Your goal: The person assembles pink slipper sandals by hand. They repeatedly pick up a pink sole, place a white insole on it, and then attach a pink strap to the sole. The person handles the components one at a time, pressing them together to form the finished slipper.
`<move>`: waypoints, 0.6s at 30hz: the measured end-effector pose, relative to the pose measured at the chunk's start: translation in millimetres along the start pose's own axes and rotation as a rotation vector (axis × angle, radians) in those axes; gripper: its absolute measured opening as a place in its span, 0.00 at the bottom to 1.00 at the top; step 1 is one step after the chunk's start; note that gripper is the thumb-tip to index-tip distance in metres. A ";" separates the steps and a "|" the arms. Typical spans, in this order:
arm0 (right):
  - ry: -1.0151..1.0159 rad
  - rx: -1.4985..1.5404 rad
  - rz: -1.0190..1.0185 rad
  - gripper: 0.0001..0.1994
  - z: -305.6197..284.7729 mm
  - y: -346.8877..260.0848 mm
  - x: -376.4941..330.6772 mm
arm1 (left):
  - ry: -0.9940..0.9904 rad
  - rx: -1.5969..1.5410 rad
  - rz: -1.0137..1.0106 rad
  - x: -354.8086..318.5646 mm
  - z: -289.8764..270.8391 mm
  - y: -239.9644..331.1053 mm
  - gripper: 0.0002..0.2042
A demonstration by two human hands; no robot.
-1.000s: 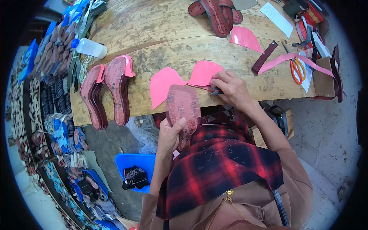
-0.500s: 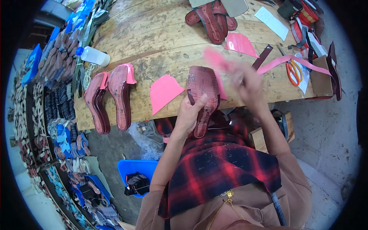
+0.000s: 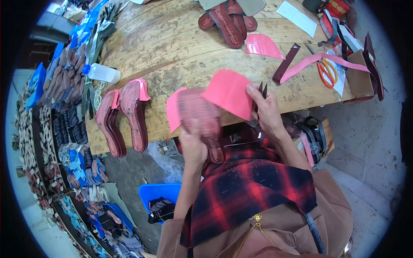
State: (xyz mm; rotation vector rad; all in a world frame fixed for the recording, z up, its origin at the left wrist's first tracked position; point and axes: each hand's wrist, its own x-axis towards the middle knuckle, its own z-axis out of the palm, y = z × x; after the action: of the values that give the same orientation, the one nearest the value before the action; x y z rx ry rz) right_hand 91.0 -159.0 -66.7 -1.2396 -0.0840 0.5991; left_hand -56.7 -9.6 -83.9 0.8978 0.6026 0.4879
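A brown top (image 3: 332, 208) with sleeves (image 3: 325, 182) leaving the forearms (image 3: 188, 193) bare is worn with a red-and-black plaid apron (image 3: 254, 191) dotted with pale flecks, a bluish textured strap (image 3: 315, 234) at its right side, and a thin gold-coloured chain (image 3: 243, 237) carrying a small pendant (image 3: 258, 217).

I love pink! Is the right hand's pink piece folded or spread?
Spread: the right hand holds the pink piece by its edge, broad face showing.

spreading bright, fairly even light over the worktop (image 3: 159, 49), falling into shadow beneath its front edge. catching pale glare on the glossy pink piece (image 3: 261, 44). smearing with motion blur at the left hand (image 3: 193, 147) and reddish sole (image 3: 197, 104). bending straight edges, darkening to black around the rim.
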 end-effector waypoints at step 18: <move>-0.253 0.173 0.318 0.19 -8.4 -9.6 -7.8 | -0.298 0.132 -0.318 -12.7 28.5 21.7 0.14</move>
State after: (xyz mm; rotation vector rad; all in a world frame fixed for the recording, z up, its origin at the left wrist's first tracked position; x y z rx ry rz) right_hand 91.3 -171.7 -58.9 -1.0107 -0.0449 1.0177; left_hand -50.0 -22.1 -48.6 0.9565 0.4953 0.0256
